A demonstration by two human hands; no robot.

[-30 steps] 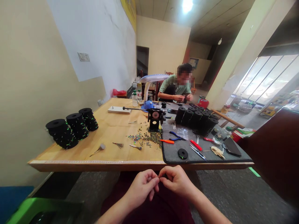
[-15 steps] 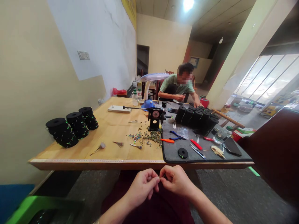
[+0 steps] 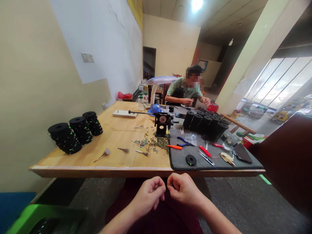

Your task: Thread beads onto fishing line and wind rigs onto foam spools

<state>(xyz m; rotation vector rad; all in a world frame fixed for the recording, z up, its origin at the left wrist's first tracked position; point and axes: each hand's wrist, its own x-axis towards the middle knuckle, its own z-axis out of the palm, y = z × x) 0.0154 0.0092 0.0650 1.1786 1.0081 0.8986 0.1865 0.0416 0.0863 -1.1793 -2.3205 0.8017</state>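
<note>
Over my lap, just in front of the table edge, my left hand (image 3: 151,193) is closed with thumb and forefinger pinched. Beside it, a small gap apart, my right hand (image 3: 182,190) is closed in a similar pinch. Whatever the fingertips hold is too small to make out. On the table beyond lie a small black foam disc (image 3: 191,160), tweezers (image 3: 206,158), a red-handled tool (image 3: 205,151), an orange screwdriver-like handle (image 3: 175,147) and blue-handled pliers (image 3: 185,141). Small metal pieces (image 3: 162,143) are heaped near coloured beads (image 3: 141,143).
Black spools (image 3: 65,138) wound with green-tipped line stand at left; several more black spools (image 3: 204,122) stand on the grey mat (image 3: 180,159). A black hand-cranked winder (image 3: 161,124) and a lamp (image 3: 154,97) are mid-table. Across sits a co-worker (image 3: 181,89) with both hands raised.
My hands have drawn slightly apart, opening a small gap between the fingertips. Across the table, the co-worker's one hand has lifted from beside the spools.
</note>
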